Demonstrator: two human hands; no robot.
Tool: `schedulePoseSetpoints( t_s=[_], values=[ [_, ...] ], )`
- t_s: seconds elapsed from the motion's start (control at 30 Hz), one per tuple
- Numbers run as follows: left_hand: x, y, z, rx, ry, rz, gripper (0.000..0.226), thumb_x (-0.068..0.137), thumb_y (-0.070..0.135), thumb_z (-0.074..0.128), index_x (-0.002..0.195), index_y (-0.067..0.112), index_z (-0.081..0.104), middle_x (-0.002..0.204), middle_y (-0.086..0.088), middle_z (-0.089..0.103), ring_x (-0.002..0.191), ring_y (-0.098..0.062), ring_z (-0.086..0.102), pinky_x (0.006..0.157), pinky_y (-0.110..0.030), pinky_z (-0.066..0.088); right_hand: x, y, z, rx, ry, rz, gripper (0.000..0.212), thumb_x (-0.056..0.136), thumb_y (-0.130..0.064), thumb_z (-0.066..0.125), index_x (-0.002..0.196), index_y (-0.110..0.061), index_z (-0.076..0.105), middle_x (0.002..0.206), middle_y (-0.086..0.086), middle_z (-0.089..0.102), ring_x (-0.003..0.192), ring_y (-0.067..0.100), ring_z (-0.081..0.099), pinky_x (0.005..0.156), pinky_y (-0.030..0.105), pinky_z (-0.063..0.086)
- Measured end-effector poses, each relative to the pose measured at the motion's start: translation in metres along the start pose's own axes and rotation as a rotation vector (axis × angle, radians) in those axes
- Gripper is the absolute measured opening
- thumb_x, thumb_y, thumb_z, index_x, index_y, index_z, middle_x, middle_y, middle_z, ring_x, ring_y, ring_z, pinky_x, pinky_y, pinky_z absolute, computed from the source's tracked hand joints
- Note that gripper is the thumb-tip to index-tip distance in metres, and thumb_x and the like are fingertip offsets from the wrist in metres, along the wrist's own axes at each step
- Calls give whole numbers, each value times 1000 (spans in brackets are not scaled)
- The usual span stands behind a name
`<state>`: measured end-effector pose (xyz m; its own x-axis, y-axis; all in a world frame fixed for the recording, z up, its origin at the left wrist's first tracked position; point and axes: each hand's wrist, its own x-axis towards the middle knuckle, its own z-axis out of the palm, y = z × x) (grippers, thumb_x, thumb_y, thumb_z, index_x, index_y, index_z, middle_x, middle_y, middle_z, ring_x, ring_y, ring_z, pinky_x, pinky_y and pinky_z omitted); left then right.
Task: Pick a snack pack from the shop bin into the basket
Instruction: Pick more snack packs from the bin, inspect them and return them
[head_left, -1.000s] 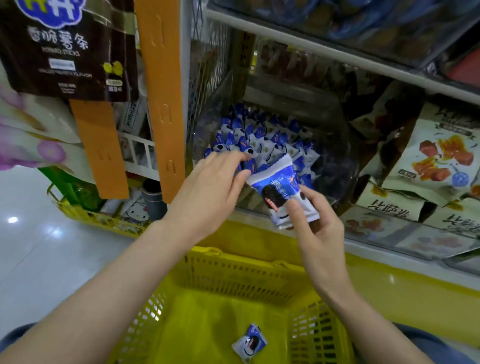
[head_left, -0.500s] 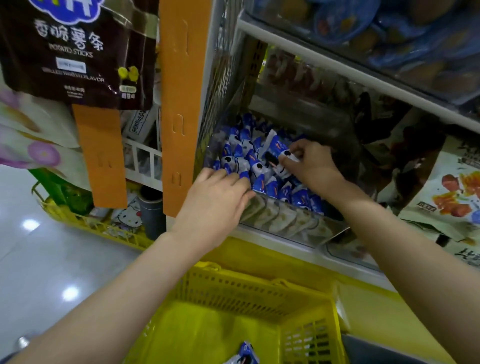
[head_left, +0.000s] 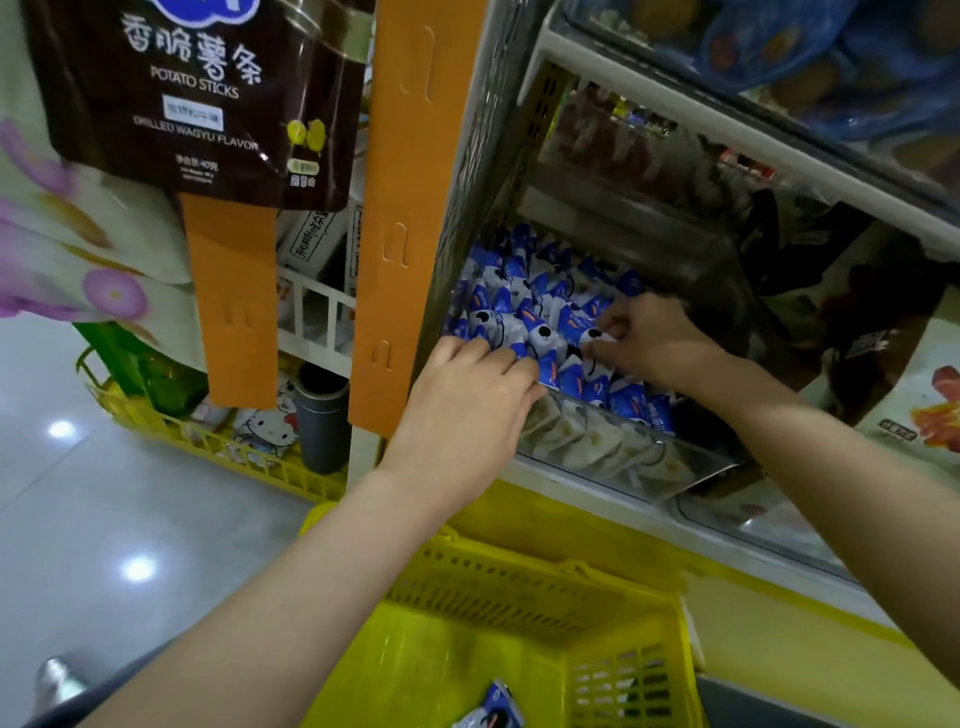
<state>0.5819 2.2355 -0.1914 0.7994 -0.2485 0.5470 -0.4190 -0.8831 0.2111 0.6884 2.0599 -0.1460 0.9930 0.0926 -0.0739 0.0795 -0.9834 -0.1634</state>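
Observation:
A clear shop bin (head_left: 613, 452) on the shelf holds several blue-and-white snack packs (head_left: 519, 291). My right hand (head_left: 660, 343) reaches into the pile, its fingertips curled and pinching one snack pack (head_left: 597, 336) that still lies among the others. My left hand (head_left: 467, 405) rests at the bin's front left edge, fingers fairly straight over the nearest packs and holding nothing. The yellow basket (head_left: 524, 587) sits below the shelf, with one blue-and-white pack (head_left: 493, 713) lying in it at the bottom of the view.
An orange hanging strip (head_left: 410, 208) and a wire shelf side stand left of the bin. A brown potato-sticks bag (head_left: 202, 98) hangs at upper left. Other snack bags (head_left: 914, 415) fill the shelf to the right. A shelf board (head_left: 727, 124) runs above the bin.
My right hand went from in front of the bin, holding a pack, into the pile and now pinches a pack there. My left hand stayed at the bin's front edge.

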Motion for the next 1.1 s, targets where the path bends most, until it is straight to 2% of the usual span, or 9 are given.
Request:
schedulePoseSetpoints(
  t_s=[0.1,0.27,0.4,0.53,0.67,0.83,0.93,1.03,1.1],
  values=[
    [0,-1,0,-2,6,4,27,89,25,42,82,14,65,72,-2,66,69,-24,59,73,-36,46,5,-7,5,155,3,28,41,84,-34,66,116,-8,58,98,3,59,83,12,54,72,25,42],
    [1,0,2,-3,40,7,26,88,25,44,82,13,66,71,-2,65,69,-24,59,72,-35,46,9,-22,11,371,-54,74,38,90,-39,56,82,-2,61,89,18,69,80,22,67,86,37,53],
    [0,-1,4,5,42,6,24,89,24,44,83,14,65,71,-2,65,70,-24,59,72,-36,45,6,-20,16,317,-156,111,31,91,-33,56,84,-3,56,82,19,55,74,24,58,91,45,50],
    [0,0,5,10,43,4,18,88,23,50,84,14,66,72,-2,65,70,-25,59,72,-36,46,3,-20,18,345,-141,124,48,92,-32,55,112,12,55,95,29,59,79,25,58,90,45,50],
    [0,-1,4,7,32,5,23,88,24,45,84,14,66,72,-2,65,71,-25,59,73,-37,46,-2,-11,0,311,-61,62,34,97,-34,45,107,-7,62,98,12,65,81,20,62,69,27,50],
    [0,-1,7,18,44,8,14,87,21,56,84,13,67,73,-3,66,71,-26,60,73,-38,47,-8,13,-28,241,107,80,16,96,-27,48,97,-17,61,91,7,64,75,19,62,56,22,46],
    [1,-1,7,10,47,4,11,85,20,59,84,12,67,73,-4,67,70,-26,61,73,-38,48,-9,18,-20,121,-27,89,20,95,-26,49,99,-13,64,97,7,64,75,13,54,68,24,41],
    [0,1,4,0,40,-1,12,84,20,59,83,12,67,73,-4,67,70,-26,61,74,-39,48,-8,13,-6,136,-115,116,31,94,-28,52,97,0,65,101,20,65,70,17,54,57,23,42],
    [-1,1,3,-7,28,-4,16,86,22,54,85,12,67,75,-4,67,72,-25,61,76,-39,48,-4,11,0,154,-108,156,42,92,-30,55,105,9,63,101,27,64,75,27,56,61,29,46]
  ],
)
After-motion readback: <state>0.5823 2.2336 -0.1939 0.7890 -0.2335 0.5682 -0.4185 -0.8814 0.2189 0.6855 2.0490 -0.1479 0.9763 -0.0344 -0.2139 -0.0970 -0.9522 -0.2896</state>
